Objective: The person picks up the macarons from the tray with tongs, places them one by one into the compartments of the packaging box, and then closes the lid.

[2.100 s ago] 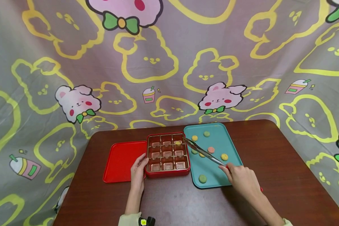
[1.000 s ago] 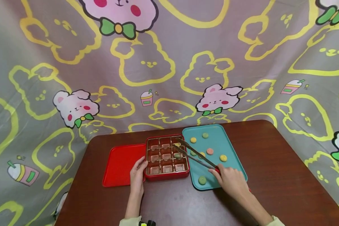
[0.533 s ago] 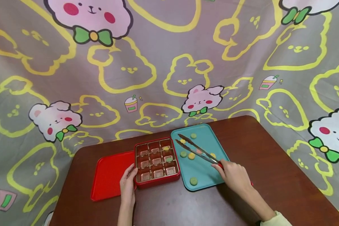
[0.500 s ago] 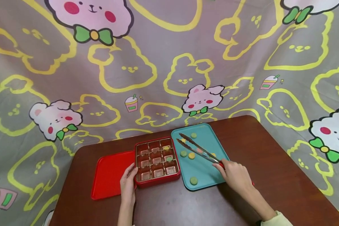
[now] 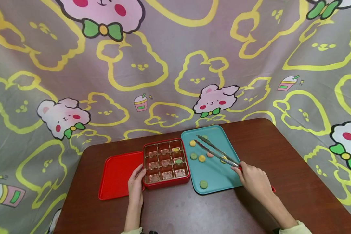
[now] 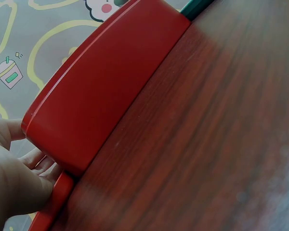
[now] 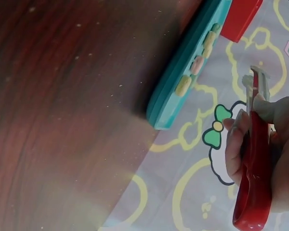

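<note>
My left hand (image 5: pixel 136 186) holds the near left corner of a red box (image 5: pixel 167 184) with a clear divided insert. In the left wrist view, fingers touch the red box wall (image 6: pixel 101 91). A yellow macaron (image 5: pixel 176 149) lies in the far right compartment, a green macaron (image 5: pixel 178 161) in the one nearer to me. My right hand (image 5: pixel 257 182) grips tongs (image 5: pixel 234 163) by their red handle (image 7: pixel 255 178). Their tips are apart above a teal tray (image 5: pixel 213 177), and no macaron shows lifted between them. Several yellow, green and pink macarons lie on the tray, some partly behind the tongs.
A flat red lid or tray (image 5: pixel 120 175) lies left of the box, touching or very near it. The teal tray stands close at the box's right. A patterned cloth (image 5: pixel 169 81) hangs behind the brown table (image 5: pixel 175 214).
A green macaron has come into the box's middle right compartment. The tongs have left the box and moved right over the tray. My left hand has stayed on the box.
</note>
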Demonstrator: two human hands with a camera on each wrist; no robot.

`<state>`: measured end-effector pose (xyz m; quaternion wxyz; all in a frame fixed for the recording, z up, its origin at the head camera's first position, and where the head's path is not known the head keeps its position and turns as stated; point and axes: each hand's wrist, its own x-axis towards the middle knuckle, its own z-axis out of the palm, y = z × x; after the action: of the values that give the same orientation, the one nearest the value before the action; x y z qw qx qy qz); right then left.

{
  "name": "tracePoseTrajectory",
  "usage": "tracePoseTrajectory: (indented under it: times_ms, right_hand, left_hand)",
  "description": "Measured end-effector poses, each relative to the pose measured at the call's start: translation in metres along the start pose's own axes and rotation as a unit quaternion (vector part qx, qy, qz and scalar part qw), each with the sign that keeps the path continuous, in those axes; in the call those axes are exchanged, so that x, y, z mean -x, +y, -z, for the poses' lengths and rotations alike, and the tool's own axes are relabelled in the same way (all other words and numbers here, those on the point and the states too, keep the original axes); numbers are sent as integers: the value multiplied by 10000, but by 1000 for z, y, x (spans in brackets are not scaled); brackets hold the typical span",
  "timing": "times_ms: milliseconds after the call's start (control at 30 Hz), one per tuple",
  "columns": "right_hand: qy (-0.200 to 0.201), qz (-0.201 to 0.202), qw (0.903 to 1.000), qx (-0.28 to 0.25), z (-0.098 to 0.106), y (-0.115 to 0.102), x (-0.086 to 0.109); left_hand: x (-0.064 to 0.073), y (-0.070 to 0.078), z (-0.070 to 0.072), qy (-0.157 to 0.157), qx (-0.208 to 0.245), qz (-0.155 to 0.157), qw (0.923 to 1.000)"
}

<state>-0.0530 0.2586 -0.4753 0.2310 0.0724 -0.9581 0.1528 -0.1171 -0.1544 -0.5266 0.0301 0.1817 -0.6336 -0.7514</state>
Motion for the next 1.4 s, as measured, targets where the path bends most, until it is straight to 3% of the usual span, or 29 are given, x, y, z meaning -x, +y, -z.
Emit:
tracePoseTrajectory:
  times_ms: [300,900,1167,1400]
  right_hand:
    - [-237,-149,9996,23,2,1,8]
    - [-1194,-469,9916,152,7,5,28]
    - [-1336,-508,9895,203,5,7,36]
    - [-1178,-372,9920,268,3,10,38]
  left_hand:
    - [-1,2,0,57,-166,54,9998]
    - [-1,1,2,109,-286,79,9995]
    - [0,-2,2,42,-194,105,9997]
    - [-1,0,0,66,-131,27,9999]
